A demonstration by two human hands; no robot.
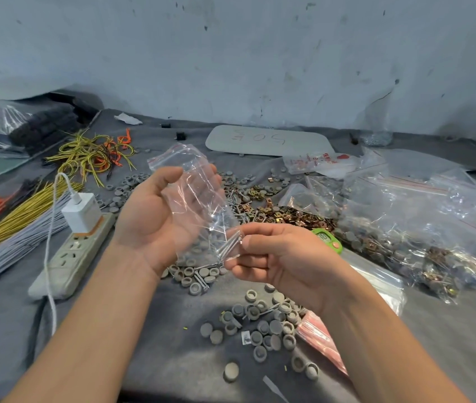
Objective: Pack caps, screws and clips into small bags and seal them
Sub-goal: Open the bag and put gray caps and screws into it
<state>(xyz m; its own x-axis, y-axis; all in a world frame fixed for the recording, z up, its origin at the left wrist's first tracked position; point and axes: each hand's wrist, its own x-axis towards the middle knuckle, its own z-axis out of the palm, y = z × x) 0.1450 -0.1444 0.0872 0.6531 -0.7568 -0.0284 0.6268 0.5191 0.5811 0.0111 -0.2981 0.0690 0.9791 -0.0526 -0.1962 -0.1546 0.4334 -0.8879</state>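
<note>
Small bag (194, 193): centre frame, held off the table, red zip edge uppermost, a few screws (232, 244) at its lower end. Thin clear film, creased. Judged very light, limp and slippery, with the weight down at the screws. Left hand (149, 216) cradles the middle, fingers curled behind the film. Right hand (277, 257) pinches the lower end over the screws. Likely best hold: the stiffer zip edge. Loose caps (263, 324) lower centre; clips (289, 216) right of centre.

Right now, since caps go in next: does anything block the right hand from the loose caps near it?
Nothing visible does. The grey caps lie uncovered on the cloth close under the right hand, though that hand pinches screws at the bag bottom.
</note>
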